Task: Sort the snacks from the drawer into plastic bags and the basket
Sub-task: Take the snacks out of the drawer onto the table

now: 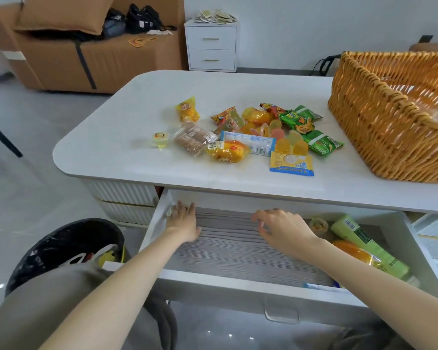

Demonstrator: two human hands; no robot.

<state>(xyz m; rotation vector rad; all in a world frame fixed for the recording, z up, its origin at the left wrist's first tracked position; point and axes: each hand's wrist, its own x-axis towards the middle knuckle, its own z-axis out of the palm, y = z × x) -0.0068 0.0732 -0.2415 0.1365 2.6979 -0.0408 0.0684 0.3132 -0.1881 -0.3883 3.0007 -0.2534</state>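
Lower left of the frame: black bin [68, 246] with a liner, some rubbish inside. Both your arms reach into the open drawer [213, 281] at bottom centre.

Your left hand [183, 219] is in the drawer's far left corner, fingers stretched out to a small pale wrapper [169, 210]. Can't tell whether you're pinching it or just touching it.

Your right hand [281, 229] hangs over the bare drawer floor, mid-drawer, fingers loosely bent, nothing in it.

Right end of the drawer holds a long green packet [364, 246], an orange bun [352, 253] beside it, and a round cup [319, 224] at the back.

On the white table [111, 137] above, centre frame, is a pile of snacks [250, 140]: jelly cups, green chip bags, wafers, buns, and one jelly cup [160, 139] apart on the left.

The wicker basket [390, 127] sits at the table's right end, near the pile, not touching it.

Far back: a white two-drawer cabinet [211, 46] at top centre with sachets on it, and a brown sofa [61, 54] at upper left with black bags.
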